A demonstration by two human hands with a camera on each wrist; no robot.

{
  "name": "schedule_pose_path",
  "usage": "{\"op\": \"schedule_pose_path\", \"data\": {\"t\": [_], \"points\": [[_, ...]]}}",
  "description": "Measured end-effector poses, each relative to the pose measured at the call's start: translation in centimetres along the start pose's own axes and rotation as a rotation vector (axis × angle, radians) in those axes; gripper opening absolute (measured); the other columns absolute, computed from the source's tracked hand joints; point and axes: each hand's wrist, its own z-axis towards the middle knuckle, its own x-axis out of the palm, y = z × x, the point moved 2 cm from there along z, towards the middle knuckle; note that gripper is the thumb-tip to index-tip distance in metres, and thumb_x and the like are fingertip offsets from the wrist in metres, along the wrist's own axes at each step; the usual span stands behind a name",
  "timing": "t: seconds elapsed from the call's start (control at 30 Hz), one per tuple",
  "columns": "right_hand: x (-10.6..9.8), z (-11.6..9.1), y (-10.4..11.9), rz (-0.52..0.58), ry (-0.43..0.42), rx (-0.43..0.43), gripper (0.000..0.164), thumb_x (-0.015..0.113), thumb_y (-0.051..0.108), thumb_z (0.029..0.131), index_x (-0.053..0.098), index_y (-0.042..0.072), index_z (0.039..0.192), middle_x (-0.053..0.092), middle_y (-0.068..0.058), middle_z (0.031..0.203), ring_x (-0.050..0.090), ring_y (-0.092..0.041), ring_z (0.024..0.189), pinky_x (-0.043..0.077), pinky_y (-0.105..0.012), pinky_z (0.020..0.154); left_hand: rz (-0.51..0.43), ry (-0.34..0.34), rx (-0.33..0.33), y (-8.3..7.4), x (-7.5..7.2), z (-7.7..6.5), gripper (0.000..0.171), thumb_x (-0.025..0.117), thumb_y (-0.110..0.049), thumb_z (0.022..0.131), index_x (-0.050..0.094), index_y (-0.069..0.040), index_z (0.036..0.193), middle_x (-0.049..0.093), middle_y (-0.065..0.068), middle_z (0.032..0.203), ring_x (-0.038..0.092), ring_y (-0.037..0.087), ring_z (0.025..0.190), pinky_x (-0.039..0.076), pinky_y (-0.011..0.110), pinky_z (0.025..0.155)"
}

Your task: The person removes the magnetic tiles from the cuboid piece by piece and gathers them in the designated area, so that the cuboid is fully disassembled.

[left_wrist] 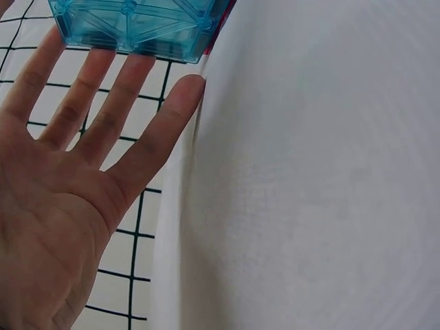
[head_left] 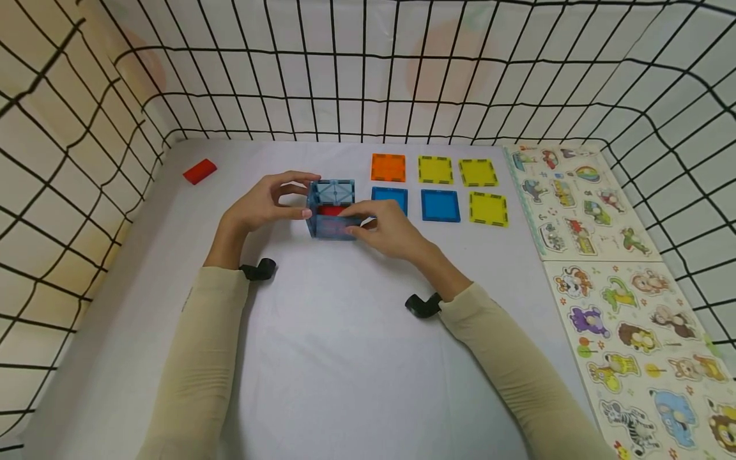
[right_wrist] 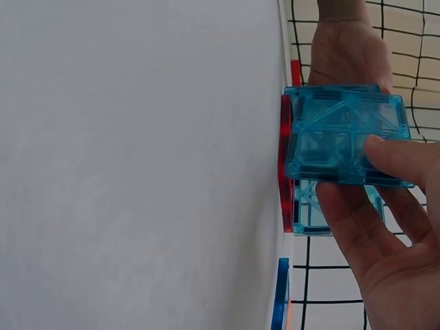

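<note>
Light-blue see-through magnetic tiles stand upright around a red tile base [head_left: 329,209], left of the table's middle. At the back is one blue tile [head_left: 335,191]. My right hand [head_left: 388,229] pinches the front blue tile [right_wrist: 330,148] near its right end, thumb on its outer face and fingers behind. With straight, spread fingers, my left hand [head_left: 259,201] touches the left side tile [left_wrist: 130,27]. In the right wrist view, the front tile leans a little and stands along the red base's edge. Whether its lower edge touches the base all along, I cannot tell.
Several flat tiles lie to the right: an orange tile [head_left: 388,167], blue tiles [head_left: 440,206] and yellow tiles [head_left: 488,209]. A red tile [head_left: 199,171] lies at the back left. Animal picture boards [head_left: 632,319] cover the right side. A black wire fence [head_left: 362,76] surrounds the table.
</note>
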Motion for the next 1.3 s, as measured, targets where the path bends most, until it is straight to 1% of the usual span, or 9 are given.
{"op": "schedule_pose_path", "data": {"t": [0.13,0.27,0.5,0.63,0.73,0.87,1.0,1.2,1.3], "points": [[-0.5,-0.4,-0.1,0.019,-0.026,-0.015,0.028,0.071,0.015,0.098,0.073,0.011,0.126,0.072,-0.006,0.126,0.067,-0.02,0.109,0.062,-0.035,0.09,-0.001,-0.002,-0.002,0.1,0.0,0.0,0.065,0.08,-0.011,0.085,0.058,-0.019,0.146,0.053,-0.001,0.15,0.052,0.027,0.132,0.047,0.064,0.109],[-1.3,-1.0,-0.4,0.021,-0.053,-0.039,0.03,0.071,0.016,0.098,0.072,0.011,0.127,0.072,-0.006,0.126,0.068,-0.021,0.108,0.062,-0.036,0.089,-0.025,0.01,0.003,0.2,0.1,0.0,0.071,0.083,-0.008,0.081,0.056,-0.018,0.147,0.052,-0.002,0.151,0.051,0.026,0.132,0.051,0.06,0.106],[-2.8,-2.2,-1.4,0.025,-0.099,-0.012,0.031,0.072,0.02,0.097,0.072,0.012,0.127,0.072,-0.005,0.128,0.069,-0.019,0.106,0.063,-0.036,0.088,-0.06,0.013,0.006,0.3,0.0,-0.1,0.082,0.089,-0.003,0.075,0.054,-0.016,0.148,0.051,-0.001,0.149,0.053,0.027,0.131,0.056,0.052,0.101],[-3.6,-2.8,-2.0,-0.003,-0.123,0.006,0.031,0.073,0.02,0.097,0.072,0.013,0.127,0.072,-0.004,0.128,0.068,-0.018,0.105,0.063,-0.037,0.087,-0.055,-0.01,-0.017,0.3,-0.1,-0.4,0.081,0.089,-0.003,0.076,0.052,-0.012,0.147,0.053,0.003,0.145,0.053,0.028,0.132,0.055,0.054,0.102],[-4.0,-3.3,-2.3,-0.026,-0.124,0.025,0.031,0.073,0.021,0.097,0.071,0.015,0.127,0.072,-0.003,0.128,0.068,-0.018,0.105,0.063,-0.038,0.087,-0.056,-0.023,-0.038,-0.7,0.0,-0.8,0.077,0.087,-0.001,0.077,0.052,-0.007,0.145,0.053,0.008,0.144,0.053,0.029,0.134,0.053,0.057,0.103],[-4.5,-3.8,-2.7,-0.021,-0.101,0.051,0.033,0.074,0.02,0.096,0.07,0.015,0.128,0.071,-0.002,0.129,0.069,-0.019,0.106,0.062,-0.038,0.089,-0.063,-0.032,-0.048,-0.8,-0.1,-0.8,0.075,0.086,0.001,0.077,0.052,-0.003,0.144,0.053,0.011,0.144,0.052,0.031,0.135,0.051,0.059,0.104],[-4.9,-4.3,-3.2,-0.013,-0.063,0.099,0.034,0.076,0.021,0.095,0.069,0.019,0.128,0.071,0.0,0.128,0.071,-0.02,0.104,0.062,-0.039,0.089,-0.077,-0.039,-0.041,0.5,-0.3,-0.4,0.074,0.087,0.001,0.076,0.054,-0.007,0.142,0.054,0.008,0.143,0.053,0.029,0.134,0.052,0.057,0.104],[-5.4,-4.8,-3.4,-0.009,0.001,0.169,0.033,0.076,0.021,0.094,0.069,0.022,0.126,0.07,0.002,0.124,0.068,-0.021,0.102,0.062,-0.041,0.09,-0.086,-0.036,-0.033,0.5,-0.3,-0.3,0.071,0.088,-0.002,0.077,0.056,-0.009,0.14,0.056,0.005,0.14,0.055,0.026,0.131,0.054,0.055,0.104],[-5.5,-4.9,-3.4,-0.009,0.028,0.188,0.041,0.081,0.021,0.089,0.067,0.022,0.128,0.07,0.001,0.121,0.067,-0.021,0.099,0.062,-0.039,0.087,-0.087,-0.033,-0.033,0.6,-0.3,-0.3,0.07,0.088,-0.003,0.077,0.056,-0.009,0.139,0.056,0.004,0.14,0.055,0.025,0.131,0.053,0.054,0.104]]}}
